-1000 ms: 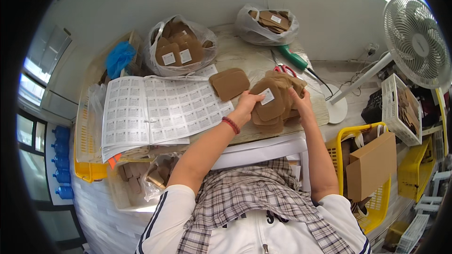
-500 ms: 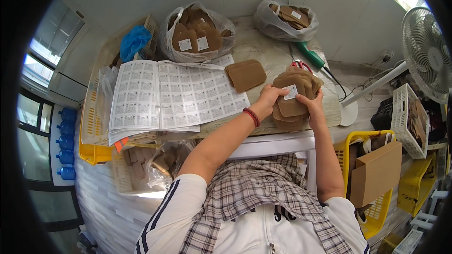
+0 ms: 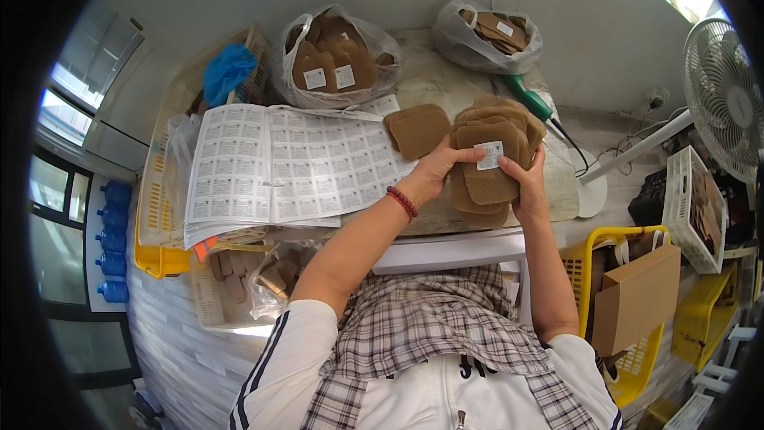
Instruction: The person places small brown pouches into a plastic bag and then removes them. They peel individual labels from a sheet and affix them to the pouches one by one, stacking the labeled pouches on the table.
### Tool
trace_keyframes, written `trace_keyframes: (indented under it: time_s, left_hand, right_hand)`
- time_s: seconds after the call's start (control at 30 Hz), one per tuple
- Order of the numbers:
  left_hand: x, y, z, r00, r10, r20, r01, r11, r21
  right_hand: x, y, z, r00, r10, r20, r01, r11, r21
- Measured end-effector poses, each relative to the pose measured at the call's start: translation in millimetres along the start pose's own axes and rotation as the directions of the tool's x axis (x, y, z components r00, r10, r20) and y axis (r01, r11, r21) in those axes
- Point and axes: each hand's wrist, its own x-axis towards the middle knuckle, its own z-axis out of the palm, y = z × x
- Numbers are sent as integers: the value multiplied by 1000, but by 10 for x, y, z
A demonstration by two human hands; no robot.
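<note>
A thick stack of brown rounded pads [image 3: 491, 185] is held between my two hands at the right front of the table. My left hand [image 3: 434, 171] grips the stack's left side, its thumb at the edge of a white sticker [image 3: 489, 154] on the top pad. On the opposite side, my right hand [image 3: 527, 185] curls round the pads with its thumb just below the sticker's corner. A few similar loose pads [image 3: 419, 131] lie to the left of the stack. Farther left, printed sticker sheets [image 3: 306, 163] spread over the table.
Two plastic bags of pads, one [image 3: 333, 60] behind the sheets and another [image 3: 487, 38] at the back right, stand against the wall. A green-handled tool [image 3: 527, 95] with a black cord lies behind the stack. A white fan [image 3: 723, 95] and yellow basket [image 3: 590, 271] flank the right side.
Both hands have drawn the stack slightly left and squared it more tightly. Red scissor handles that showed behind it are now hidden. The loose pads look unmoved.
</note>
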Motion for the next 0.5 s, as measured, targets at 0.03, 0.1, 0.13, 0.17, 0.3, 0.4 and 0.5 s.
trace_keyframes:
  time_s: [0.03,0.1,0.13,0.17,0.3,0.4,0.5]
  left_hand:
    - [-32,97,-46,1000,-7,2,7,1000,1]
    - [-120,302,-139,1000,-17,3,17,1000,1]
    - [-227,462,-96,998,7,66,-1,997,-78]
    - [-238,525,-179,998,14,56,-7,992,-125]
    - [-326,979,-534,991,126,48,-110,960,-257]
    - [-294,1376,-745,974,225,11,-214,939,-267]
    - [-272,1712,-1029,948,312,-61,-318,915,-247]
  right_hand:
    - [36,-40,96,999,-14,41,14,1000,9]
    - [119,-99,307,991,-43,127,40,999,26]
    - [166,-100,408,988,-38,147,31,998,51]
    - [231,-97,517,981,-37,192,25,998,66]
    - [518,-78,1120,941,-5,339,-25,996,86]
    - [869,23,1526,897,10,441,-68,991,116]
    - [1143,48,1943,863,14,504,-42,998,45]
